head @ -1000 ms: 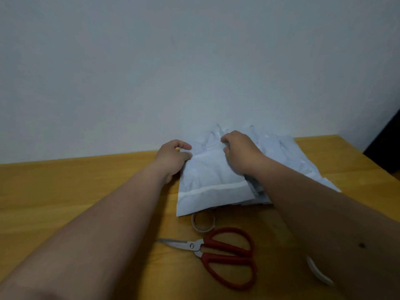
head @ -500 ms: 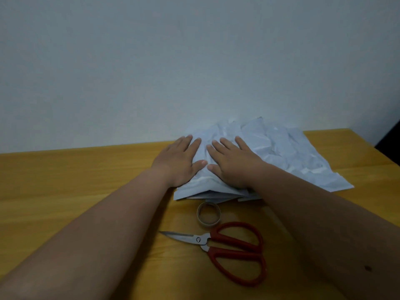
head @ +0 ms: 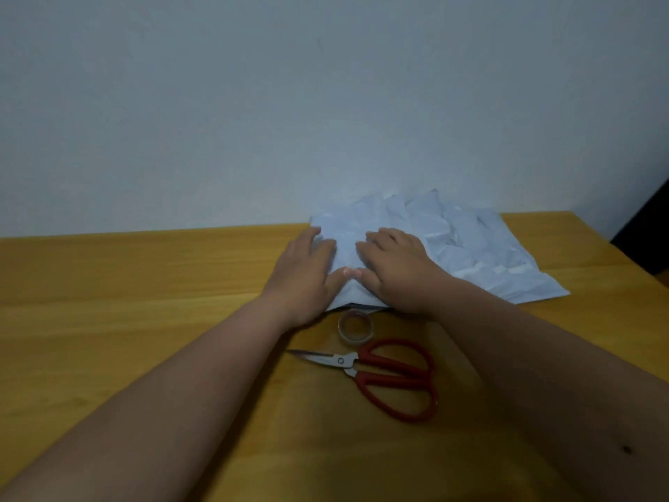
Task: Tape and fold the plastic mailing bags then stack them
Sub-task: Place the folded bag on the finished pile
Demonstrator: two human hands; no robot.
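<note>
A pile of white plastic mailing bags [head: 470, 248] lies crumpled on the wooden table [head: 144, 284] against the wall. A folded bag [head: 344, 248] rests on the pile's left end. My left hand [head: 307, 273] presses flat on its left side with straight fingers. My right hand [head: 394, 269] presses flat beside it, thumbs almost touching. A small roll of clear tape [head: 355, 327] sits just in front of the bags, below my hands.
Red-handled scissors [head: 383, 375] lie closed on the table in front of the tape, blades pointing left. The white wall stands right behind the bags. The table's right edge [head: 622, 262] borders a dark gap.
A second ago my hands gripped the bag's upper edge. They folded it down, and now both lie flat on the folded bag, slightly farther apart than half a second ago.
</note>
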